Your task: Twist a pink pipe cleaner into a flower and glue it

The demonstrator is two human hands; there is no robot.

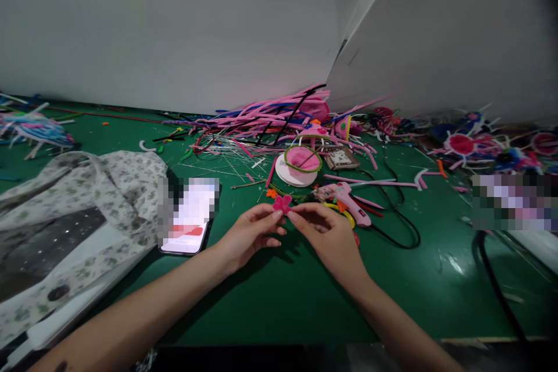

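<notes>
A small pink felt flower is pinched between the fingertips of my left hand and my right hand, held just above the green mat. Beyond my right hand lies a pink hot glue gun, its black cable curving across the mat. A white round base with a pink centre and green ring stands ahead of my hands. A tiny orange flower lies just left of the pink one.
A heap of pink pipe cleaners lies against white boards at the back. A phone with blurred screen lies left of my hands, beside a floral cloth. Pink-and-blue craft pieces crowd the right.
</notes>
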